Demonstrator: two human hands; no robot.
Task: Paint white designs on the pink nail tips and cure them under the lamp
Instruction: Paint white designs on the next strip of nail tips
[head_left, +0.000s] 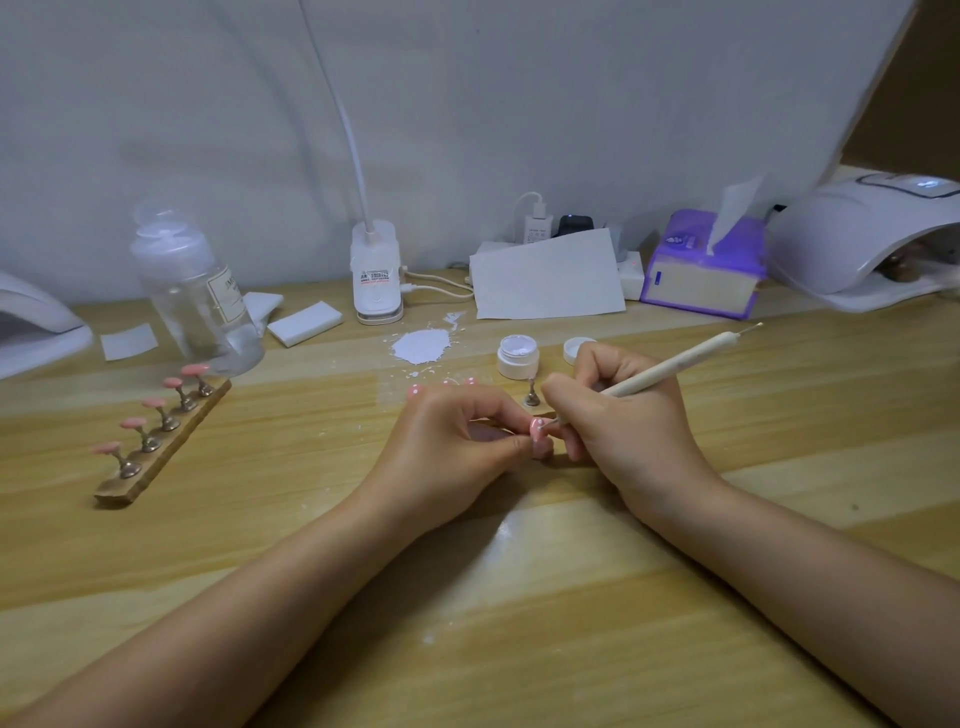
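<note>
At the counter's (467, 597) middle, the left hand (457, 441) pinches a pink nail tip (537, 428) while the right hand (628, 421) grips a dotting pen (675, 364) touching it.

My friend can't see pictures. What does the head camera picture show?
A person's left hand pinches a pink nail tip while the right hand touches a dotting pen to it above a wooden table. Behind sit an open white gel jar, a rack of five pink tips, and a curing lamp at far right.

No legible text — only blurred print on the clear bottle's label (227, 294).
</note>
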